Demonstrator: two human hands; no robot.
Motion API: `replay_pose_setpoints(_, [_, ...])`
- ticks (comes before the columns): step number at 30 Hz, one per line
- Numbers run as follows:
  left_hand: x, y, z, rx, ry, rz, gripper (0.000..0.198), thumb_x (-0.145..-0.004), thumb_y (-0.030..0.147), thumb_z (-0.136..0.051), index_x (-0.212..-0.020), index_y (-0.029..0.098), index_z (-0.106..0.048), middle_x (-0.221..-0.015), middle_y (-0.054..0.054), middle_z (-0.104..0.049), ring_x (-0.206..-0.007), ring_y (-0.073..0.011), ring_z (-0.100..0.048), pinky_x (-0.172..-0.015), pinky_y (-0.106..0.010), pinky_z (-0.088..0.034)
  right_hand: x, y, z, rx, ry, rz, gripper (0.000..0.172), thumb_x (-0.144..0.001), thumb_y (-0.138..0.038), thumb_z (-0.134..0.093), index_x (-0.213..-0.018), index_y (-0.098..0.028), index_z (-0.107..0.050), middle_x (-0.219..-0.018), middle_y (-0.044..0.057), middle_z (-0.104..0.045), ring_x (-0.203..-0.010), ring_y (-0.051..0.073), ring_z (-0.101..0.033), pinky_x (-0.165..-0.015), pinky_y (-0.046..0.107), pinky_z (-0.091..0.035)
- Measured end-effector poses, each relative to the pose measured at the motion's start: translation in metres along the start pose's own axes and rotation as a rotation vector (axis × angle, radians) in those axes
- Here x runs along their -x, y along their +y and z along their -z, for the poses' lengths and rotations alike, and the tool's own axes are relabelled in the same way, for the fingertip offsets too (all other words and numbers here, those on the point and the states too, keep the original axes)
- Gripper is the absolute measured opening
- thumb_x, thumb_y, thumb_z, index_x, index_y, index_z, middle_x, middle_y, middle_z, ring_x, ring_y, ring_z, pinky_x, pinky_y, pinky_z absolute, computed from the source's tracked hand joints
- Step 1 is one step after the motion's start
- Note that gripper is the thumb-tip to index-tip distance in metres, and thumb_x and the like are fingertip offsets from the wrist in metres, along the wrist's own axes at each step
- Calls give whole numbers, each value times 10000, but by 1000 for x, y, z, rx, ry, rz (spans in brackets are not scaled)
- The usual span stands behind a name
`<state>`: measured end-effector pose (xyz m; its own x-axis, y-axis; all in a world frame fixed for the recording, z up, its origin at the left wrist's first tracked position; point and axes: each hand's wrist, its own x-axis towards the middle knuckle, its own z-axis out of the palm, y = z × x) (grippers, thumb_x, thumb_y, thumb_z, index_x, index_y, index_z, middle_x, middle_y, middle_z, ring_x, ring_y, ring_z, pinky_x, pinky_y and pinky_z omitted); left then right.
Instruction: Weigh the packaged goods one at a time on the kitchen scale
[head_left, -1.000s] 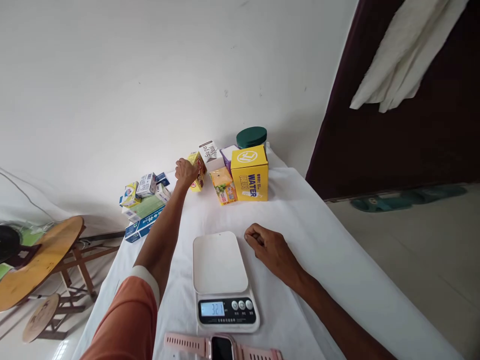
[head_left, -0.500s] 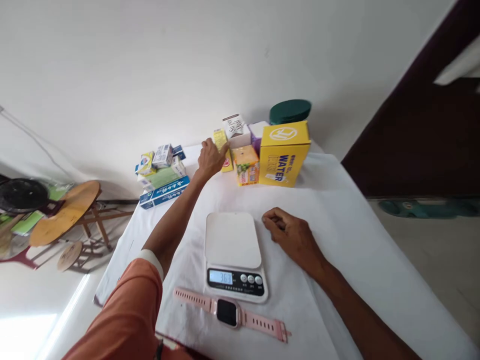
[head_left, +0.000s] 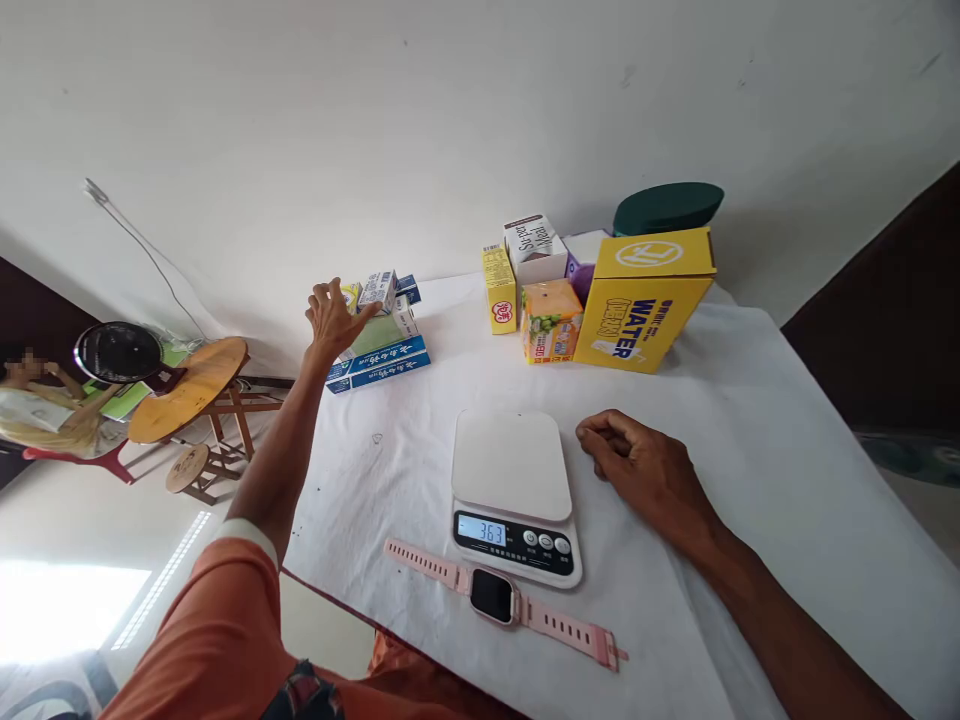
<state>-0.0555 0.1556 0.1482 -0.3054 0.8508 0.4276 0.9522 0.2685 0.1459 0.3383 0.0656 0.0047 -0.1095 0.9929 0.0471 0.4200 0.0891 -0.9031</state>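
My left hand (head_left: 334, 318), fingers spread, is over the left group of small boxes and holds nothing. Under and beside it are a yellow-and-white box (head_left: 350, 296), a white box with blue print (head_left: 377, 292), a pale green box (head_left: 379, 333) and long blue boxes (head_left: 388, 365). My right hand (head_left: 649, 465) rests on the cloth with its fingers curled, right of a white kitchen scale (head_left: 511, 465); whether anything is inside the fingers is hidden. The scale's plate is bare and its display reads about 363. In front of it lies a pink-strapped smartwatch (head_left: 493, 597).
Toward the wall stand a narrow yellow box (head_left: 498, 290), a white box (head_left: 535, 250), an orange box (head_left: 553, 320), a large yellow WATER box (head_left: 646, 305) and a dark green lid (head_left: 667, 207). Left of the white-clothed table are a wooden table (head_left: 187, 390), a stool (head_left: 189, 468) and a seated person (head_left: 45, 405).
My left hand has moved left from the narrow yellow box to the left group of boxes, its fingers now spread. My right hand stays beside the scale. The view has shifted left.
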Motion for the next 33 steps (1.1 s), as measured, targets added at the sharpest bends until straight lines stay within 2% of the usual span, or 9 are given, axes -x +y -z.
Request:
replay_pose_setpoints(3, [-22,3,-6,-71,-116,-37,611,-921,642,-635,-1330,188,-616,-1489,-262,-524,-1445,-441,-434,-1167,-605,-336,0,1,0,-7,1,5,210,-864,-443,-574,-790,-258,-642,-627,-4,-648,-532,173,-615,-590,305,-496])
replay_pose_setpoints(7, [-39,27,-23,-139,-148,-65,621,-862,664,-677,-1234,167,-642,-1447,-278,-561,-1426,-470,-432,-1162,-643,-318,-1,4,-2,-31,0,10,210,-864,-443,-583,-795,-254,-642,-657,0,-666,-540,171,-618,-562,292,-493])
replay_pose_setpoints(14, [-53,55,-37,-61,-61,127,716,-694,328,-857,-1313,134,-554,-1538,-294,-432,-1474,-482,-374,-1159,-638,-328,-2,7,-3,-28,9,72,237,-881,-459,-571,-770,-251,-597,-629,-13,-643,-537,158,-592,-588,290,-477])
replay_pose_setpoints(18, [-42,67,-29,8,36,75,700,-701,286,-850,-1310,161,-528,-1580,-259,-393,-1509,-439,-324,-1219,-598,-277,-2,7,-3,-32,17,102,236,-889,-446,-550,-769,-245,-580,-597,-17,-618,-537,161,-576,-621,303,-475])
replay_pose_setpoints(21, [-19,77,-14,40,61,-8,596,-756,283,-810,-1265,198,-512,-1524,-221,-445,-1478,-414,-365,-1210,-574,-294,-2,6,-2,-27,26,102,206,-880,-412,-551,-778,-238,-593,-632,0,-643,-598,173,-606,-656,306,-476])
replay_pose_setpoints(25, [35,88,11,126,-13,-175,588,-778,255,-800,-1265,220,-472,-1433,-173,-525,-1396,-384,-443,-1176,-553,-346,-1,3,-1,-23,14,102,154,-863,-346,-548,-772,-231,-594,-666,11,-659,-644,179,-624,-680,303,-471])
replay_pose_setpoints(29, [106,92,24,259,-339,-453,597,-775,261,-813,-1285,240,-503,-1340,-106,-612,-1280,-324,-538,-1105,-496,-433,-1,1,0,-15,19,111,128,-862,-295,-545,-762,-226,-586,-679,8,-664,-647,169,-625,-706,297,-474])
replay_pose_setpoints(31, [139,94,23,317,-532,-581,591,-765,288,-837,-1272,253,-535,-1300,-83,-638,-1217,-306,-577,-1064,-478,-469,0,1,-1,-16,21,110,122,-858,-282,-548,-757,-225,-584,-671,1,-658,-625,160,-617,-699,292,-472])
replay_pose_setpoints(33, [165,98,20,329,-654,-648,573,-763,308,-857,-1251,264,-560,-1265,-76,-656,-1177,-306,-596,-1032,-488,-488,0,1,-2,-23,25,111,118,-853,-277,-551,-752,-225,-583,-659,-7,-648,-602,153,-605,-678,285,-468])
